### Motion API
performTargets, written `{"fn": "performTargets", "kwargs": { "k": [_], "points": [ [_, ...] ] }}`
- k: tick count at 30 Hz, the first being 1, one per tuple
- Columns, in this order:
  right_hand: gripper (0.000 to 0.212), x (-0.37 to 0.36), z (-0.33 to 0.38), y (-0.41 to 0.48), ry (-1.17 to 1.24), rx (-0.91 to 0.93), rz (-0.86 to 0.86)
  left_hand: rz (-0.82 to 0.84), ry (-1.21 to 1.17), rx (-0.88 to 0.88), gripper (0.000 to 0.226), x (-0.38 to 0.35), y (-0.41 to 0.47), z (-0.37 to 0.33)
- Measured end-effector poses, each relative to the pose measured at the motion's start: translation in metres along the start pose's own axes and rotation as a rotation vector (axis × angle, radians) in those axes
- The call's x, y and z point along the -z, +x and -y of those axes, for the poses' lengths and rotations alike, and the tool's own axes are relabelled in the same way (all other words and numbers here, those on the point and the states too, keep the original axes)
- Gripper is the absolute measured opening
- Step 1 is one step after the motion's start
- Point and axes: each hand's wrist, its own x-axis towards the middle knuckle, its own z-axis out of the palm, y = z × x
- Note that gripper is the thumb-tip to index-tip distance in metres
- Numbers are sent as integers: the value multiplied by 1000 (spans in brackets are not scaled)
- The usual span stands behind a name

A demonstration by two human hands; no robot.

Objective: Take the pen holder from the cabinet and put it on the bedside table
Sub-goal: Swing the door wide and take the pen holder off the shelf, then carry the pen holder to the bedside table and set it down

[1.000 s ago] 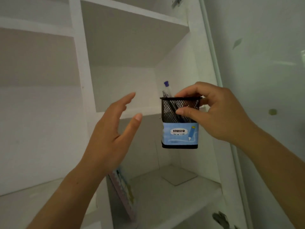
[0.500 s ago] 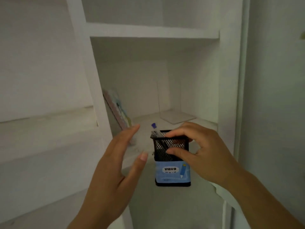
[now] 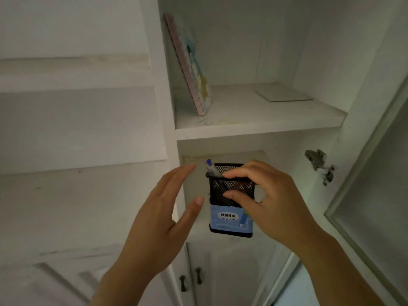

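The pen holder (image 3: 229, 219) is a black mesh box with a blue label on its lower half and a blue-capped pen (image 3: 210, 166) sticking out. It hangs in the air in front of the white cabinet (image 3: 260, 127), below its shelf. My right hand (image 3: 265, 202) grips its upper rim, thumb on the near side and fingers over the top. My left hand (image 3: 163, 219) is open just left of the holder, fingers spread, not touching it. The bedside table is out of view.
A thin pastel book (image 3: 189, 65) leans against the left wall of the shelf. A flat pale sheet (image 3: 283, 93) lies at the shelf's back right. The glass cabinet door (image 3: 375, 173) stands open on the right, with a metal hinge (image 3: 319, 166). Two lower door handles (image 3: 191, 279) show below.
The holder has come down and out of the cabinet in my right hand, now hanging below the shelf with the book. My left hand stays open beside it. The view has tilted downward.
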Motion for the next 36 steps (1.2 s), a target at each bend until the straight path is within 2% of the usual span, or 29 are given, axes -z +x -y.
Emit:
{"fn": "performTargets", "kwargs": {
  "k": [11,18,22,28,36],
  "points": [
    [25,-46,22,-49,223,88,210,-70,195,264,53,11,-89,-3],
    [22,-87,66,-72,314,177,375,-158,245,479,49,36,-173,-5],
    [24,-119,115,-76,382,249,484,-230,285,609,47,69,-226,-15],
    [23,-166,208,-87,498,408,525,-366,360,699,54,131,-300,-19],
    [21,-246,364,-144,633,544,641,-567,448,817,53,240,-438,-20]
  ]
}}
